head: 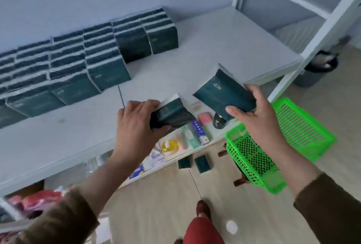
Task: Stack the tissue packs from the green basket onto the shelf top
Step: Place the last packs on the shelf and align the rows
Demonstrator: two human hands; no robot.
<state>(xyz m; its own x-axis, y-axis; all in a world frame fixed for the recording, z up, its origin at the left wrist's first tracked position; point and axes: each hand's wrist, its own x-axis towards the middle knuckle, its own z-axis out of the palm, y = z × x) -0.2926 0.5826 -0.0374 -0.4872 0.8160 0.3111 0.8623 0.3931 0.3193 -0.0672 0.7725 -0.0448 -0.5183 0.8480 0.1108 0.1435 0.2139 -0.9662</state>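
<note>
My left hand (136, 120) grips a dark green tissue pack (172, 111) above the front edge of the white shelf top (214, 48). My right hand (256, 114) holds a second dark green tissue pack (222, 91), tilted, a little higher and to the right. Several stacks of the same packs (78, 64) line the back of the shelf top against the wall. The green basket (252, 161) sits low on the right, under my right forearm, on a wooden stool. Two more packs (195, 162) lie on the floor near the shelf.
A second green basket (300, 124) lies behind the first. A lower shelf (175, 142) holds small boxed goods and a dark bottle (218, 121). A white frame (320, 28) rises at right, with a black bin (316, 69) behind it. Red bags (35, 202) sit lower left.
</note>
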